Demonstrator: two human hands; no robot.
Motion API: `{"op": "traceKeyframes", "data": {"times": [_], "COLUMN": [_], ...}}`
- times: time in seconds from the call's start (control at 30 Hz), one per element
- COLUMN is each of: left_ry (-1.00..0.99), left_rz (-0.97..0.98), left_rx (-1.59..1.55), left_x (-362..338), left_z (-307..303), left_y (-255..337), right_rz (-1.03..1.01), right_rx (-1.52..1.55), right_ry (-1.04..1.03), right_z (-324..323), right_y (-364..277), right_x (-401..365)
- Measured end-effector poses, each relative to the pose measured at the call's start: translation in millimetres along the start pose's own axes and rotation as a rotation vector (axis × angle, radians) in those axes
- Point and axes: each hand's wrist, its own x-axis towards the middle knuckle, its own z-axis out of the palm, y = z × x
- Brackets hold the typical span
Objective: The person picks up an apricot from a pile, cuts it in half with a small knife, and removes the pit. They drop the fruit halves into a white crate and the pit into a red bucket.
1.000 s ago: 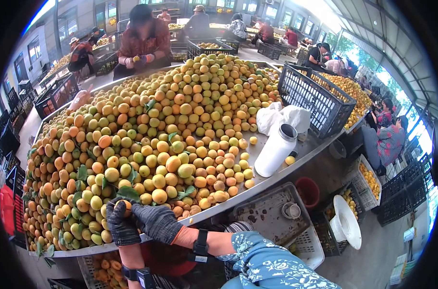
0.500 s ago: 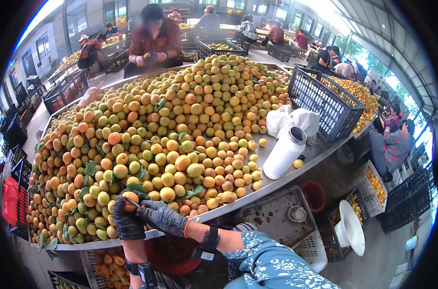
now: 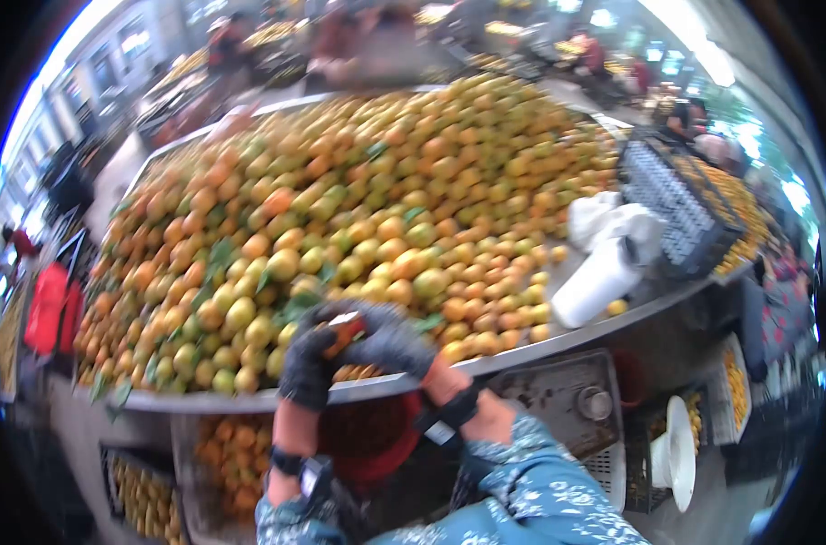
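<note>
Gloved in dark grey, my left hand (image 3: pixel 306 365) is closed around an apricot (image 3: pixel 345 334) at the near edge of the heap. My right hand (image 3: pixel 393 341), in the same kind of glove, is closed and meets the left one at the fruit. A small knife, seen as a thin blade against the fruit earlier, is mostly hidden by the fingers and blur now. Behind both hands, a big pile of yellow-orange apricots (image 3: pixel 340 245) with some green leaves covers the metal-edged table (image 3: pixel 486 363).
A white bottle (image 3: pixel 595 289) and white bag (image 3: pixel 613 222) stand right, near a black crate (image 3: pixel 676 204). Below the edge are a bin of orange apricot pieces (image 3: pixel 236 459), a red basin (image 3: pixel 377 445), a grey tray (image 3: pixel 558 386) and a white stool-like object (image 3: pixel 676 454). Blurred people work beyond.
The view has swung, with the table shifting right in the picture. Both hands are drawn closer to my body over the table edge, still together around the apricot.
</note>
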Motion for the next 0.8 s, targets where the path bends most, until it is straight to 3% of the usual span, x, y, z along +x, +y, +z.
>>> {"op": "traceKeyframes", "data": {"times": [0.07, 0.1, 0.13, 0.2, 0.27, 0.3, 0.33, 0.4, 0.67, 0.73, 0.8], "left_ry": [-0.027, -0.035, -0.046, -0.040, -0.092, -0.113, -0.111, -0.034, -0.082, -0.012, 0.179], "left_rz": [0.025, 0.032, 0.033, 0.052, 0.037, 0.011, 0.014, 0.022, 0.008, -0.029, -0.045], "left_rx": [-0.024, -0.056, -0.092, -0.135, -0.274, -0.313, -0.309, -0.436, -0.444, -0.486, -0.422], "left_x": [4, 1, -4, -4, -11, -10, -9, -9, -13, -11, -8], "left_z": [-10, -6, -4, -21, -11, -12, -12, -12, -16, -15, -15], "left_y": [-8, -4, -2, -9, 0, 0, 1, 2, 11, 8, 4], "right_rz": [0.143, 0.045, 0.100, 0.229, 0.198, 0.105, 0.222, 0.229, 0.204, 0.193, 0.182], "right_rx": [0.434, 0.290, 0.479, 0.518, 0.556, 0.727, 0.809, 1.008, 0.930, 0.861, 0.850], "right_ry": [-0.022, 0.001, 0.012, 0.095, 0.176, 0.323, 0.193, 0.180, 0.250, 0.216, 0.203], "right_z": [-3, -4, -1, -5, -6, 3, -17, -29, -17, -14, -12], "right_y": [-1, 5, -3, -13, -19, -14, 4, 39, 5, -1, -4], "right_x": [-5, -2, -3, -2, -3, 1, -4, -9, -5, -4, -3]}}
